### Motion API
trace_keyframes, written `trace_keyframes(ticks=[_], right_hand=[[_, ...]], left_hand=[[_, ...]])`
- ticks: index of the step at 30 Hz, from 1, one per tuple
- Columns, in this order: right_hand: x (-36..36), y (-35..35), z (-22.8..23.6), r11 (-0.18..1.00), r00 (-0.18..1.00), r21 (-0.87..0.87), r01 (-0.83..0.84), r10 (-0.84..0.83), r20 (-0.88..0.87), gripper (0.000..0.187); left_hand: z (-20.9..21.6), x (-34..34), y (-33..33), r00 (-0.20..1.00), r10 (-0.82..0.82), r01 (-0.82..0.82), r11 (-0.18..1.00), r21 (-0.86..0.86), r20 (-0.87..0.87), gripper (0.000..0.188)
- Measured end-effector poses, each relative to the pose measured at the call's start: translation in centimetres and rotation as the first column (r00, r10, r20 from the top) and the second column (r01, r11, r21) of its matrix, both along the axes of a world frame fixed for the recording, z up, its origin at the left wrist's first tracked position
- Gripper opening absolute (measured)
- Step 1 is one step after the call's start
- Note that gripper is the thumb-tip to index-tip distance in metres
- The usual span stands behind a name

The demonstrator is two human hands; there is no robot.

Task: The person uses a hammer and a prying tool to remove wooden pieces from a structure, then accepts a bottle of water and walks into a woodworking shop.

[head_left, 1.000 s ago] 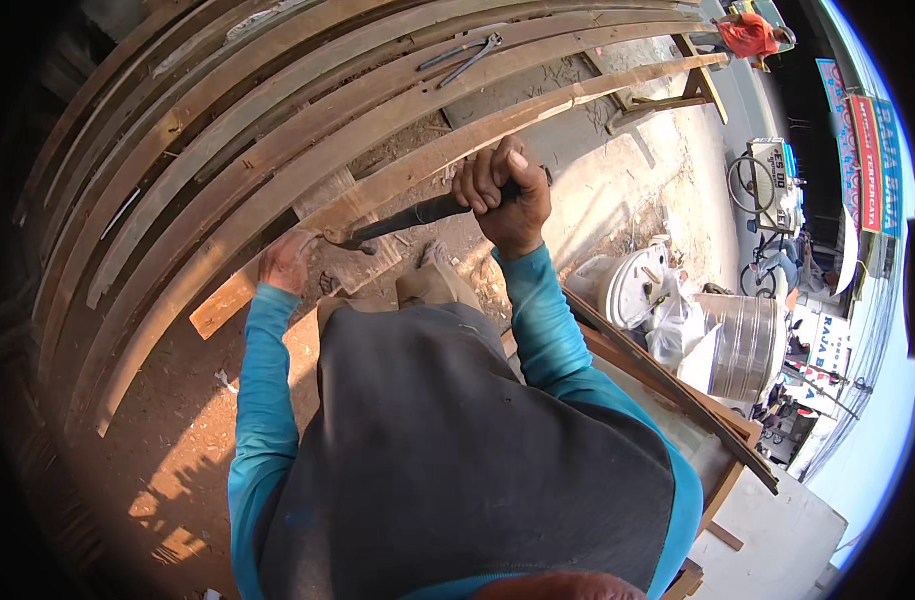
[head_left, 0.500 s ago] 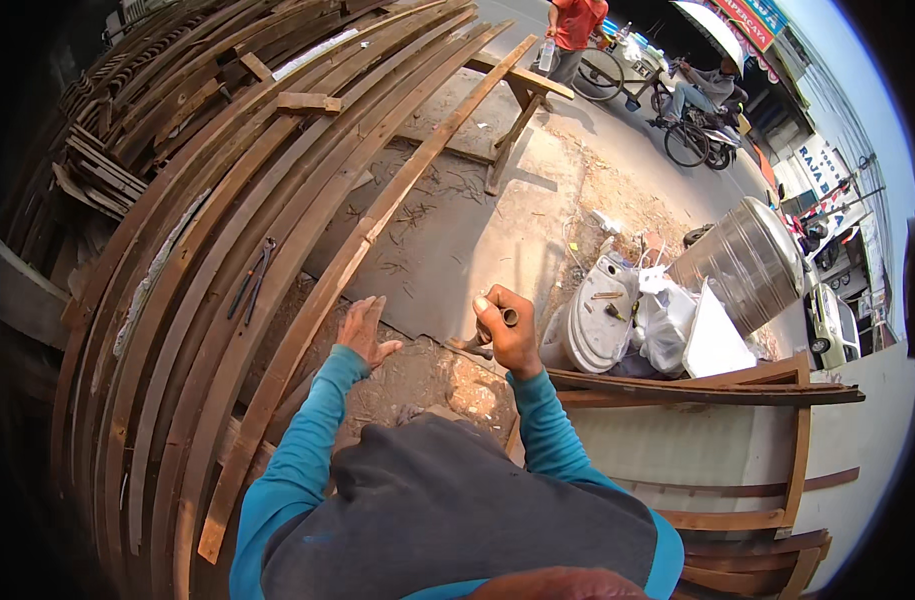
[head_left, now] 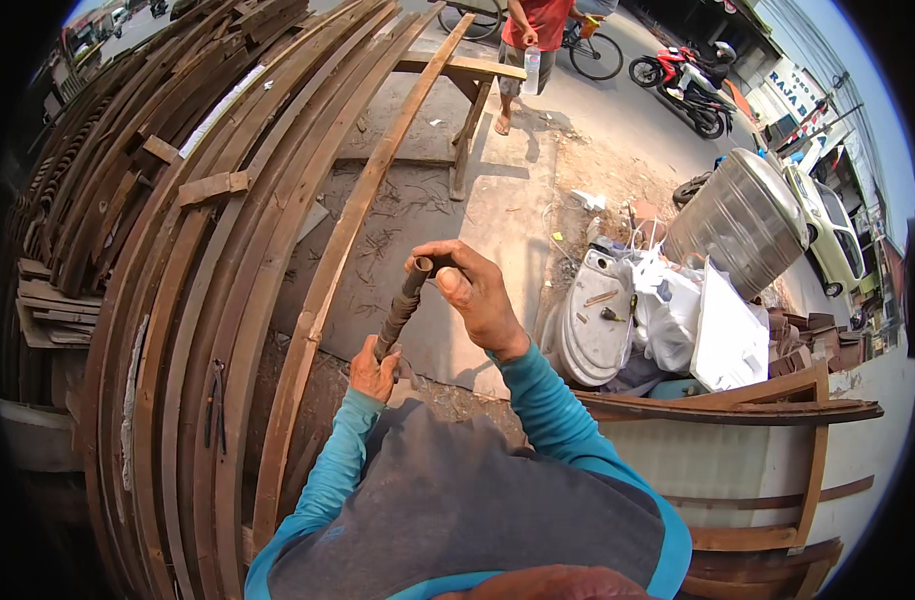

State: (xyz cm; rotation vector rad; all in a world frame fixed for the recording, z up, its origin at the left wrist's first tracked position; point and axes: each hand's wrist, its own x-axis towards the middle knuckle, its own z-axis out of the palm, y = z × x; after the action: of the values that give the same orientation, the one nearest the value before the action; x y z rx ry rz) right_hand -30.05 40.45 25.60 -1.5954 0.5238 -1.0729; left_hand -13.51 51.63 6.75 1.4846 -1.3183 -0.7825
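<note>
A dark tubular tool handle (head_left: 405, 305), hollow at its upper end and ridged along its length, slants up in front of my chest. My left hand (head_left: 372, 372) is closed around its lower part. The tool's lower end is mostly hidden by that hand, so its kind cannot be made out. My right hand (head_left: 477, 295) curls its fingers over the handle's upper end, with the thumb standing apart. Left of my hands, a pair of dark-handled pliers (head_left: 215, 405) lies on the long wooden beams (head_left: 262, 320).
A white round lidded bucket (head_left: 589, 340), white plastic bags (head_left: 672, 335) and a large metal drum (head_left: 739, 225) stand to the right. Wooden frames (head_left: 757, 540) lie near right. Beyond a wooden trestle (head_left: 467, 120), a person in red (head_left: 537, 30) holds a bottle, near a motorcycle (head_left: 682, 90).
My left hand, spread and empty before, now grips the tool. My right hand has risen and shifted to the handle's upper end. The view has swung; the person in red is nearer.
</note>
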Motion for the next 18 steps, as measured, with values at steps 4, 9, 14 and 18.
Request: trace_keyframes(ticks=[4, 9, 14, 18], right_hand=[[-1.4, -9.3, -2.6, 0.972, 0.991, 0.206, 0.112, -0.096, -0.088, 0.047], [-5.7, -19.7, -4.4, 0.927, 0.951, 0.319, 0.197, -0.101, -0.293, 0.037], [-12.4, -25.4, -7.2, 0.859, 0.907, 0.406, 0.311, -0.141, -0.397, 0.038], [-18.7, -32.7, -9.6, 0.79, 0.86, 0.412, 0.455, -0.268, -0.435, 0.045]], left_hand=[[0.3, 3.5, -5.6, 0.984, 0.108, -0.123, 0.988, 0.096, 0.143, 0.031], [-3.5, 8.8, -15.2, 0.85, 0.404, -0.299, 0.898, -0.322, 0.338, 0.03], [-5.5, 16.6, -22.3, 0.776, 0.374, -0.504, 0.852, 0.142, 0.507, 0.039], [-10.9, 23.6, -26.3, 0.631, 0.385, -0.604, 0.788, 0.115, 0.674, 0.042]])
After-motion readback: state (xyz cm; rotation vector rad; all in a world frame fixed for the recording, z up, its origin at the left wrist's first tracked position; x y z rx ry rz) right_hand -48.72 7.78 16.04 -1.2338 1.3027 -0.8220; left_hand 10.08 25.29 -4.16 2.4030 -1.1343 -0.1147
